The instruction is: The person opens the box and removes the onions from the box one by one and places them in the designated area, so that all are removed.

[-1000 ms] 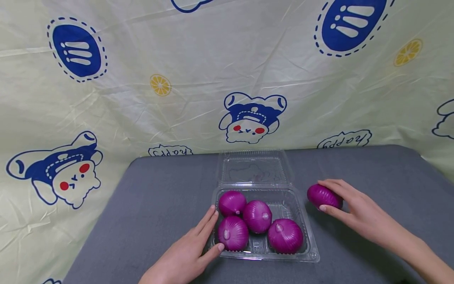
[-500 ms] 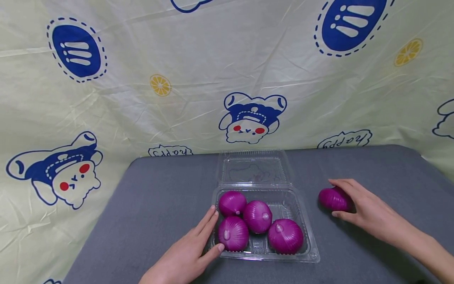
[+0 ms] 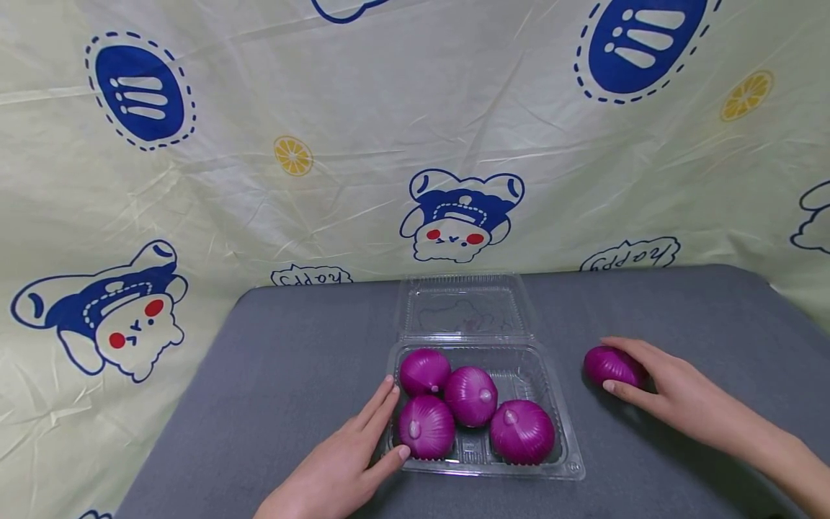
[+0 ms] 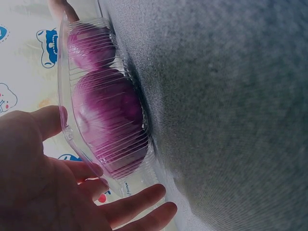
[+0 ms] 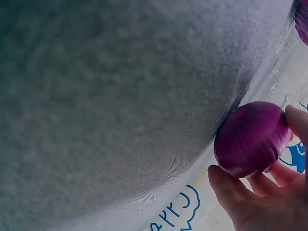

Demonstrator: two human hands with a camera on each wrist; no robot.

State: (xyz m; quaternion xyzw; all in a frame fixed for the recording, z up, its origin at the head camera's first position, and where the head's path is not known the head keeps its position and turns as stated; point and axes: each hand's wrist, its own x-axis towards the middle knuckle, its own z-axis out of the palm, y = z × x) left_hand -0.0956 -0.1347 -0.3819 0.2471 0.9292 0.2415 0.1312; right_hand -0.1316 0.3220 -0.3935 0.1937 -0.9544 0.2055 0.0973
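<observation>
My right hand [image 3: 681, 396] holds a purple-red onion [image 3: 609, 366] against the grey tabletop, right of a clear plastic clamshell box [image 3: 493, 471]. In the right wrist view the thumb [image 5: 297, 122] lies on one side of this onion [image 5: 252, 139], with fingers round the other. The box stands with its lid laid back and several red onions [image 3: 472, 396] inside. At the box's left rim, my left hand [image 3: 340, 458] rests with fingers extended. The left wrist view has the thumb [image 4: 50, 120] touching the rim and onions [image 4: 108, 113] behind the ribbed clear wall.
The box's transparent lid [image 3: 463, 306] lies back toward the far table edge. Grey cloth covers the table [image 3: 292, 353]. Behind it hangs a pale printed curtain [image 3: 363, 202] that meets the back edge.
My right hand has moved right, away from the box, together with the onion, then a little toward the front. The left hand and the box have stayed in place.
</observation>
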